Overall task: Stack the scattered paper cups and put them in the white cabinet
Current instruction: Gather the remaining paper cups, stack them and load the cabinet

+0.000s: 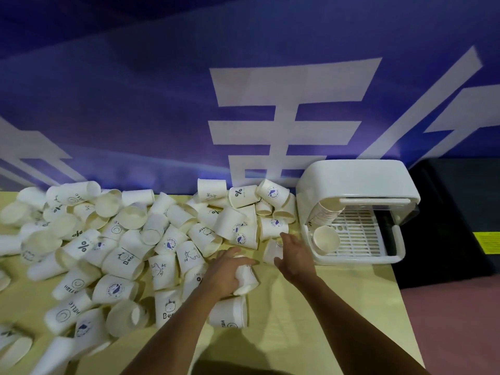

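Note:
Several white printed paper cups (121, 239) lie scattered in a heap across the yellow table (338, 320). My left hand (224, 274) grips one lying cup (247, 280) near the table's middle. My right hand (293, 257) reaches over another lying cup (272, 251), fingers around its side. The white cabinet (354, 185) stands at the table's right end with its front open. Inside it a stack of cups (326, 211) lies at the left and a single cup (326, 239) sits on the slotted tray.
A blue wall with large white lettering (284, 117) runs behind the table. A black surface (454, 212) lies to the right of the cabinet, with reddish floor (454, 334) below. One cup (230, 315) lies under my left forearm.

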A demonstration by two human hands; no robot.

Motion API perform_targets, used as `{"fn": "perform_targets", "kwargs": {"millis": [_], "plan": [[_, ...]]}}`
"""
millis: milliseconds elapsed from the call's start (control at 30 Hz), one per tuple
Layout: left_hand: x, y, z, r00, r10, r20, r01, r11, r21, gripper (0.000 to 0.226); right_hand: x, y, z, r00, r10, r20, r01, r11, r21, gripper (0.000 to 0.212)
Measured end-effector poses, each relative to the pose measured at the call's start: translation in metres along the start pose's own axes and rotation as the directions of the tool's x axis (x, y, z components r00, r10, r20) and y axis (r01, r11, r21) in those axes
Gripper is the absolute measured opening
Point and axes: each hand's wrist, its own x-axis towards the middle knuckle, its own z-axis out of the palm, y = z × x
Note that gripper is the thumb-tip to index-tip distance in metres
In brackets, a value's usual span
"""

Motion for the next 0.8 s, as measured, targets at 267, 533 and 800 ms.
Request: {"fn": "perform_targets", "kwargs": {"millis": [267,533,800], "plan": [[0.011,-0.004,0.009,0.999,0.033,0.022,-0.035,0.995,0.093,0.071,0.008,0.008,0.013,0.992,-0.032,0.123,0.044,0.994,-0.101,0.068],[0.011,0.001,0.012,0.999,0.034,-0.028,-0.031,0.996,0.085,0.064,0.004,0.012,0.014,0.993,0.011,0.114,-0.005,0.999,-0.051,0.065],[0.01,0.011,0.009,0.994,0.053,-0.099,-0.043,0.994,0.103,0.06,-0.005,0.015,-0.006,0.999,0.051,-0.02,-0.048,0.99,0.13,0.062]]}}
